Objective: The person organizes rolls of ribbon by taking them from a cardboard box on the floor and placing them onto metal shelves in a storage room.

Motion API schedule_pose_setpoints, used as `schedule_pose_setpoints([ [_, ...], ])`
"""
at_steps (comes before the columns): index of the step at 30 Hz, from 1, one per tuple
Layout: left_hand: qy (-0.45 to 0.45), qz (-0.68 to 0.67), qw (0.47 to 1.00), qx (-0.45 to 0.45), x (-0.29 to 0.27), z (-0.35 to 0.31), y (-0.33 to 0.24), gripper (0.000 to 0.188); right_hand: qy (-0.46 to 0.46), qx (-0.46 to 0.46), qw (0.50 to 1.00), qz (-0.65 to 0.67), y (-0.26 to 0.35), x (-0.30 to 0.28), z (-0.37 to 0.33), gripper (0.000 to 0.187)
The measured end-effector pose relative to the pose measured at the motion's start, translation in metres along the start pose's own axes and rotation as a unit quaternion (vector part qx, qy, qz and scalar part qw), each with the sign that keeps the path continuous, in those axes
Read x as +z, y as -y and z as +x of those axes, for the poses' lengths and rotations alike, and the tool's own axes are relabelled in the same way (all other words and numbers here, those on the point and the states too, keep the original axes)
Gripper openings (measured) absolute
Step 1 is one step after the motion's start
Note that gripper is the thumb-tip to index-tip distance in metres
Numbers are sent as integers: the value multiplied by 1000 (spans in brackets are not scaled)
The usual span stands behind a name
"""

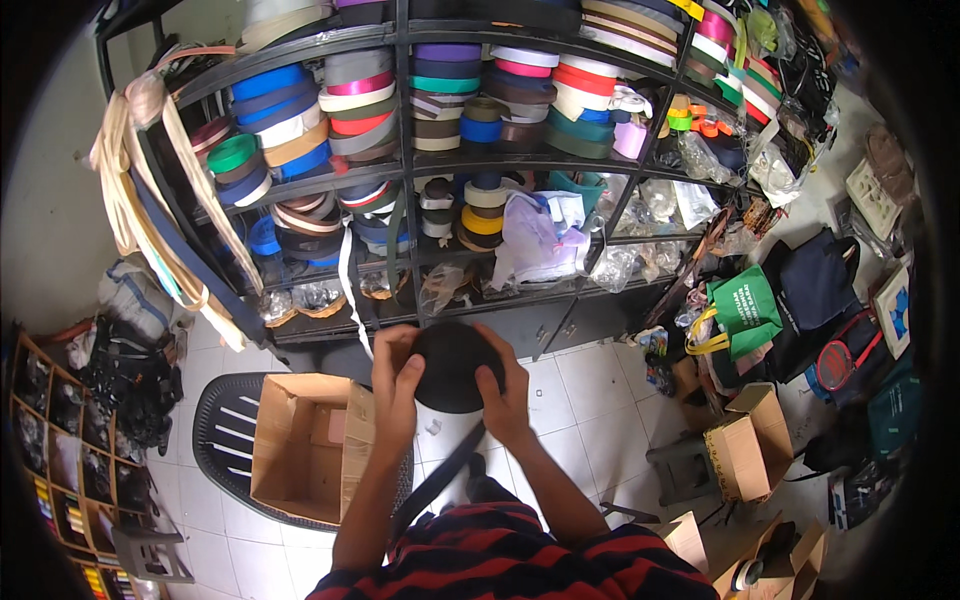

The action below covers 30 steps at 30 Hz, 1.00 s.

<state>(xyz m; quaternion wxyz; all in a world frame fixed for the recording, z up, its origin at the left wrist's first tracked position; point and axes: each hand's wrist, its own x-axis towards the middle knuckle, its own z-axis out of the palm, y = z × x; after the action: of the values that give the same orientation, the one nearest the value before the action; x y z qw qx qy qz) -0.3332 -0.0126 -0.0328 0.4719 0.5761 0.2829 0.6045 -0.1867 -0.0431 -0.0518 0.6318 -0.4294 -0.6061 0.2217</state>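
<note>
A round black roll of webbing [450,366] is held up in front of me between both hands. My left hand [397,378] grips its left edge, with the thumb on the near face. On the right edge, my right hand [506,392] is closed the same way. A dark loose strap end [440,481] trails from beneath the roll toward my striped shirt. Beyond the roll stands a black shelf unit [402,100] stacked with ribbon and webbing rolls in many colours.
Left of my forearm, an open cardboard box [305,452] rests on a black plastic chair [222,440]. At the right are another open box [748,445], a green bag [742,315] and piled bags. Long pale straps [130,190] hang off the shelf's left end.
</note>
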Motion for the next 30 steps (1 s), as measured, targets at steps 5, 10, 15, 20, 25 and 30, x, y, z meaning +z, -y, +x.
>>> schedule_pose_setpoints([
  [5,150,177,973,11,9,42,-12,37,23,-29,999,-17,-12,-15,28,48],
  [10,-197,64,978,30,55,67,25,36,-103,20,994,40,-25,20,62,51],
  [15,-145,18,989,12,54,98,46,33,-85,29,993,81,-55,17,96,55],
  [20,71,154,985,20,26,151,19,29,109,-62,991,49,-75,-9,143,58],
  [25,-233,84,966,78,42,163,60,36,12,-41,995,95,-94,26,161,54],
  [30,-293,58,954,42,39,169,77,37,12,24,988,151,-108,42,167,50],
])
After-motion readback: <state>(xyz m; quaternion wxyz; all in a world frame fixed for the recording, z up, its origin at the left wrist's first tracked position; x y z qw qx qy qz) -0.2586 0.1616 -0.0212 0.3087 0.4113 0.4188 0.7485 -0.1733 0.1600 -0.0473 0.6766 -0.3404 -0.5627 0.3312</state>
